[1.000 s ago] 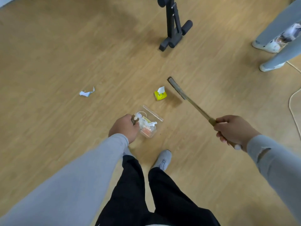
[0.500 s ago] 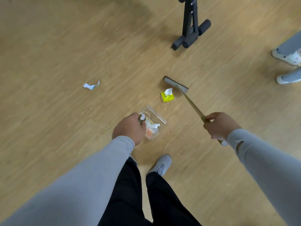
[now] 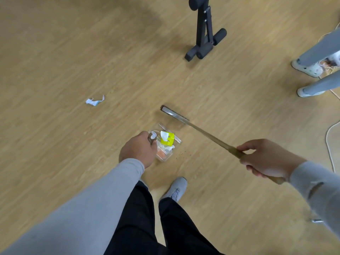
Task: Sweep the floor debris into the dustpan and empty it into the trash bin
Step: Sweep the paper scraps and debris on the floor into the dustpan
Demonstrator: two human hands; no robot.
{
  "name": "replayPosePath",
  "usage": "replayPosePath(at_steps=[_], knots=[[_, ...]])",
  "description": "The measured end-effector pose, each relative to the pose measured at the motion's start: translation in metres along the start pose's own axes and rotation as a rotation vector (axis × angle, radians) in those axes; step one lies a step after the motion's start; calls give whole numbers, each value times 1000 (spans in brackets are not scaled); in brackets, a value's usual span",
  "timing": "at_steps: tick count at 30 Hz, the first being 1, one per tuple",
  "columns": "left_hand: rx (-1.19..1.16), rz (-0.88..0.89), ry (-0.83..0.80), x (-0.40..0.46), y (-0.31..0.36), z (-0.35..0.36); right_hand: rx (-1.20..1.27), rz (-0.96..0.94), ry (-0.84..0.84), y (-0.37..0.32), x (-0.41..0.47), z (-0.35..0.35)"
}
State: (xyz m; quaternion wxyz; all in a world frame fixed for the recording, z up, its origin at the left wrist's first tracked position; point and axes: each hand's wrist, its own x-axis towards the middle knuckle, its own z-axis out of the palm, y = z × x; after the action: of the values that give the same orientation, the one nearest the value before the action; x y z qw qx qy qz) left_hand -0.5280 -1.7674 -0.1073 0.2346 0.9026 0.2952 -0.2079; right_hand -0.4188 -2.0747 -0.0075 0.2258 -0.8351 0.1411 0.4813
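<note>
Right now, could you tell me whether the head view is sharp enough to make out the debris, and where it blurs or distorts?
In the head view the yellow wrapper in the clear dustpan and the paper scrap on the floor read fairly sharply; the broom head is slightly smeared; the wide angle stretches both grey sleeves at the edges; lighting is soft, with faint shadows and no strong glare.
</note>
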Motion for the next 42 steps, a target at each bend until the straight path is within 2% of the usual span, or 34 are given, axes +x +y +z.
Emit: replayPosePath(at_steps=[5,12,19,26,35,42], knots=[[1,-1,3,-1,-2,1,72,-2,-67,-14,8,49],[-4,7,3,0,-8,4,236,67,-170,8,-10,29],[-23,4,1,1,-13,5,257,27,-82,7,-30,29],[-39,-4,-50,-12,-30,-7,186,-14,-2,-29,-42,50],[-134,-45,-11,-37,-82,-72,103,-41,67,-85,-67,72],[-200,-75,58,-27,-129,-128,11,-50,95,-154,-91,97]])
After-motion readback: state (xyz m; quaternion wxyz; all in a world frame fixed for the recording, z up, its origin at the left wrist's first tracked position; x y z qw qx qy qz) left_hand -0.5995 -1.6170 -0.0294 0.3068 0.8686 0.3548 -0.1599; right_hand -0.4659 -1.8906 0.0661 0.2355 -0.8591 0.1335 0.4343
